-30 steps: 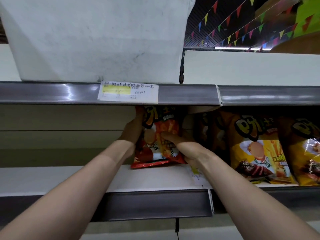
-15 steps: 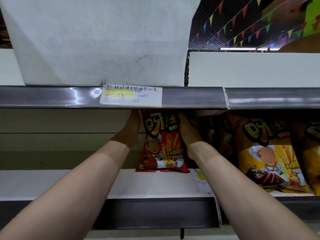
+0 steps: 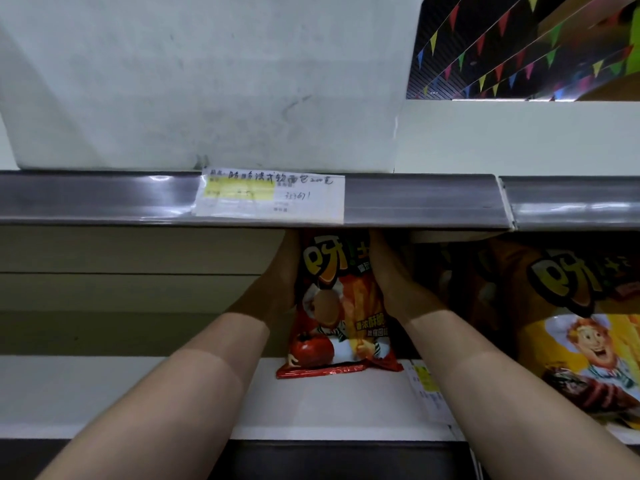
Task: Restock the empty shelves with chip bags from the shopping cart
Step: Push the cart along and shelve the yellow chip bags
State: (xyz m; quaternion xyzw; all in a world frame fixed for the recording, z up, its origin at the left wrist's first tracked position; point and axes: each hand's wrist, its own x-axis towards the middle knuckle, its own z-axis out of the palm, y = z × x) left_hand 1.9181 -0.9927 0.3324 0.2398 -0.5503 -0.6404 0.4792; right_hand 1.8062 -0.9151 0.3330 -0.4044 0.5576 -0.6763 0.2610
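This is a shop, most probably a supermarket aisle. Long shelves run across the view, one above the other. The upper one has on its front edge a grey plastic rail (image 3: 104,199) of the kind that carries price tickets. On it sits a paper price label (image 3: 270,197) with a yellow field, handwritten Chinese characters and a number. Another small label (image 3: 427,381) lies on the lower shelf (image 3: 121,393). The goods are packed snacks. A red chip bag (image 3: 332,306) stands on the lower shelf, and yellow chip bags (image 3: 581,323) with the same logo stand to its right. Above, strings of coloured pennant flags (image 3: 502,46) hang under a dark ceiling (image 3: 446,77).
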